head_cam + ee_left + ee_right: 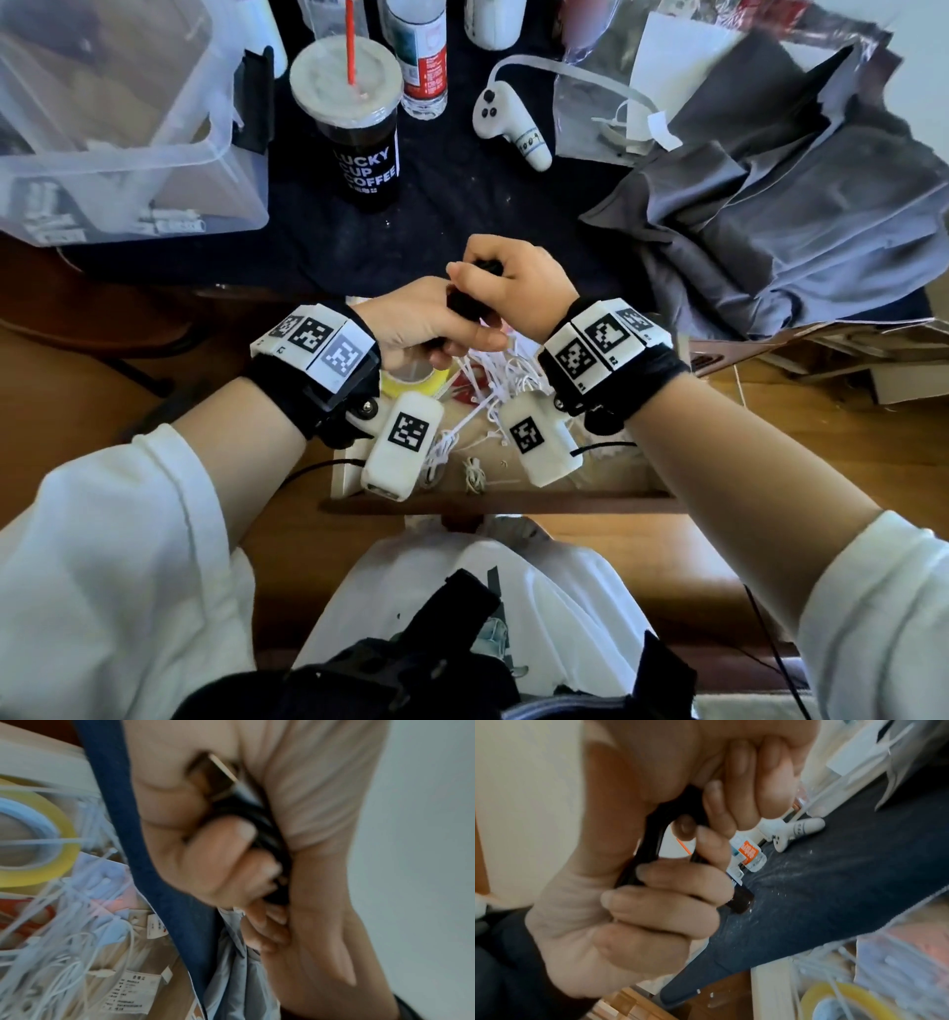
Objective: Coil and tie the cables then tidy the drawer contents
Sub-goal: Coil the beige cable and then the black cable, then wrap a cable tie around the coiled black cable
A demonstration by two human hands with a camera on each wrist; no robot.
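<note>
Both hands clamped on the black cable coil (pixel 464 303) at centre, above the open drawer (pixel 493 501): left hand (pixel 426 329) at 7 o'clock, right hand (pixel 513 280) at 1. Coil's long axis probably runs 7-to-1 between them; blur hides any tie. White cables (pixel 488 380) lie loose in the drawer at 6.

Looks like a home or office desk w/ an open drawer (pixel 590 501): iced coffee cup (pixel 354 128) beyond it, clear storage bin (pixel 128 154) left of cup, white VR controller (pixel 508 126) right, zip ties (pixel 493 370) and yellow tape roll (pixel 421 383) in drawer.
</note>
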